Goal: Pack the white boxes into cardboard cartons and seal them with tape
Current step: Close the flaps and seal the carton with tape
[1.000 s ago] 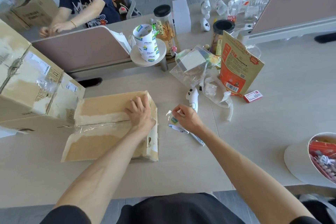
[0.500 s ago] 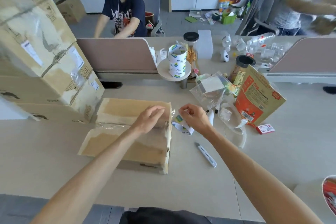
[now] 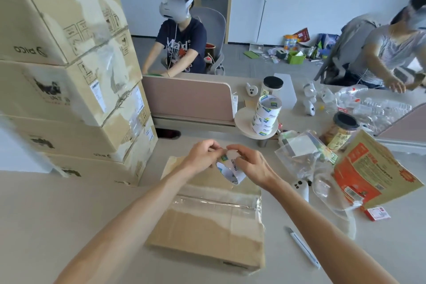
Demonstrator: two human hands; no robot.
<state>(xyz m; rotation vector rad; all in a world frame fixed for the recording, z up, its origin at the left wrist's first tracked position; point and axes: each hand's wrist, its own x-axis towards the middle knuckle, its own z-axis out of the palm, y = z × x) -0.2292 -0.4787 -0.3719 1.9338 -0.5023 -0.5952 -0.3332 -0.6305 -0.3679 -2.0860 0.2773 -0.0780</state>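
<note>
Both hands work above the closed carton (image 3: 207, 219), which lies flat on the desk (image 3: 69, 226) with 1 strip of clear tape along its seam. The right hand (image 3: 251, 166) clamps the tape roll (image 3: 230, 169) by its rim; the left hand (image 3: 200, 157) pinches at the roll's edge, probably after the loose end. The roll looks light and rigid, its tape thin, sticky and prone to folding, so gripping the core seems wisest.

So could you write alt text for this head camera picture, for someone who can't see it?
Both hands, left and right, hold a tape roll above a taped carton on a table. Stacked cartons stand to the left, more tape rolls and clutter lie behind, and a pen-like tool lies to the right.
</note>
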